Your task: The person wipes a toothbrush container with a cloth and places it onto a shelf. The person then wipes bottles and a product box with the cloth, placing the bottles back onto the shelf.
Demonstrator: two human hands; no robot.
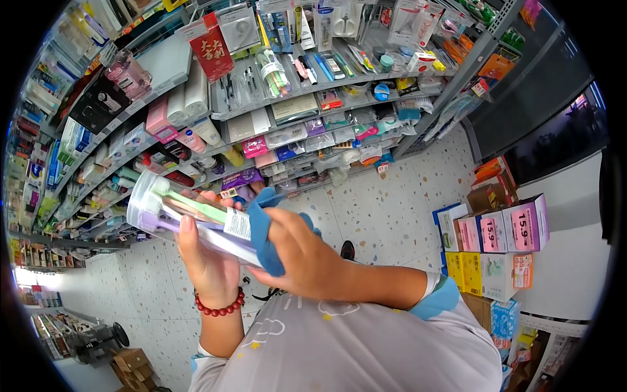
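Note:
A clear round tub (208,225) with a whitish cap holds what look like green and purple toothbrushes, and a white barcode label is on its side. It lies tilted in front of my body. From below, my left hand (212,264) is wrapped round the tub, with a red bead bracelet at the wrist. My right hand (304,255) is closed on a blue cloth (265,228), which is pressed round the tub's right end. That end is hidden under the cloth and fingers.
Ahead, shelves (281,101) carry pens, packets and a similar tub (273,73). Bottles and boxes fill the shelves at left. Stacked boxes (503,232) with price signs stand at right. A fan (98,343) and cardboard boxes (134,366) are at lower left, on the speckled floor (372,215).

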